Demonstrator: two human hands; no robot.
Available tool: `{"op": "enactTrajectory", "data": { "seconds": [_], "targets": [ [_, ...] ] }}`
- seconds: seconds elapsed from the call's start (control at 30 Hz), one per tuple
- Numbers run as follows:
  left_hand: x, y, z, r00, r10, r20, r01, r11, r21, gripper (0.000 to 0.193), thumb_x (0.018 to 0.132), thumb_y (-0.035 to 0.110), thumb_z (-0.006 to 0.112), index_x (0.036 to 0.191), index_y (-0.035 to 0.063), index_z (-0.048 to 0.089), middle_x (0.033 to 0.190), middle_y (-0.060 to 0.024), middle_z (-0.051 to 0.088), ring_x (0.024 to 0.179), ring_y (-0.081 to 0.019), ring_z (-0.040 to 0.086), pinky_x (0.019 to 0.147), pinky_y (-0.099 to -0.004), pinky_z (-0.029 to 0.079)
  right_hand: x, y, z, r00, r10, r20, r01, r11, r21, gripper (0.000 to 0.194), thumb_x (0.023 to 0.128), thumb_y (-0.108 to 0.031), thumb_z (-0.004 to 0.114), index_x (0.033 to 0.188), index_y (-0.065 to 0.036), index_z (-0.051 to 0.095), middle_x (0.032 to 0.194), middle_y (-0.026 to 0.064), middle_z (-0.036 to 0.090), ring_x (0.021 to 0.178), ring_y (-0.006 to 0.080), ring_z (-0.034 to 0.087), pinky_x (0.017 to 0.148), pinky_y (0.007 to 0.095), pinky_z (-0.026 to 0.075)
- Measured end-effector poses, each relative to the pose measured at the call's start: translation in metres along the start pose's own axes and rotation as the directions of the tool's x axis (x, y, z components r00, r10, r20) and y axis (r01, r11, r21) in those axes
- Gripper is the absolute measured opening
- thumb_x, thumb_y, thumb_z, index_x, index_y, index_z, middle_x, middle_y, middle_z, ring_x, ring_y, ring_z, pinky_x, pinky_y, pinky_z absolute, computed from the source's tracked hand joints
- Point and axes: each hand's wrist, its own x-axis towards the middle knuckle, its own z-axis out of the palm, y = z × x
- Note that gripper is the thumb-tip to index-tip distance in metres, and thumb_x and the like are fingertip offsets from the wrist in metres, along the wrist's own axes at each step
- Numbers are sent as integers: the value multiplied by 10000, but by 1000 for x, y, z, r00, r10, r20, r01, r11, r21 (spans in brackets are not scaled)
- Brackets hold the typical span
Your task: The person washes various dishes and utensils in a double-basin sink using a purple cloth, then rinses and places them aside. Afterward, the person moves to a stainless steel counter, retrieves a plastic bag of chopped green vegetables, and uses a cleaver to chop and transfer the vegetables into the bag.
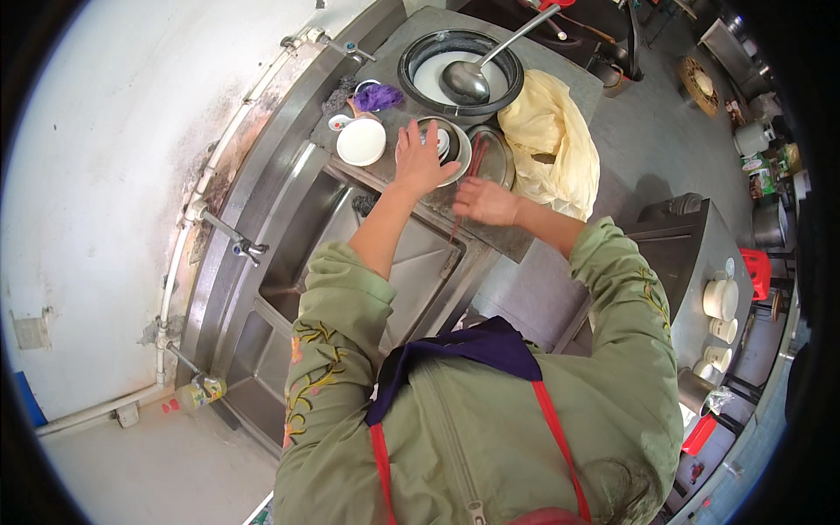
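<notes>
My left hand (420, 159), fingers spread, rests on or just over a stack of bowls (461, 157) with a small white piece inside. Several red chopsticks (478, 156) pass by the fingers of my right hand (484, 201), which is slightly blurred; its curled fingers seem to hold them, though the grip is partly hidden. The chopsticks lie over a round metal lid or tray (497, 154). Left of the bowls sits a white bowl (361, 142), with a spoon (339, 122) and a purple mesh scrubber (377, 97) behind it. A steel ladle (467, 82) rests in a black-rimmed basin of whitish liquid (428, 77).
A crumpled yellowish plastic bag (548, 138) lies right of the basin. Steel sinks (420, 275) are below my forearms, with taps (246, 248) along the left wall. At right, a steel counter (712, 230) bears a pot (720, 299) and several cups.
</notes>
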Motion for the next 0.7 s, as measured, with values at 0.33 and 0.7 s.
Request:
{"op": "enactTrajectory", "data": {
  "seconds": [0.33, 0.7],
  "targets": [
    [22, 1, 17, 998, -67, -9, 67, 998, -19, 1064, 642, 635, 700, 1475, 210, 192, 1463, -242, 176, 1343, -484, 150, 984, -692, 206, 2, -36, -24, 310, 944, 117, -558, 81, 826, 157, 928, -170, 511, 1042, -64, 527, 859, 117, 626, 568, 191, 540, 531, 321, 455],
    [14, -9, 16, 948, -302, 97, 315, 930, -190, 1057, 617, 587, 706, 1475, 278, 172, 1493, -182, 139, 1353, -476, 127, 966, -733, 189, 43, 25, 31, 47, 885, 463, -437, -399, 807, 131, 863, -95, 576, 949, 2, 562, 611, 61, 547, 386, 110, 435, 341, 285, 298]
  ]
}}
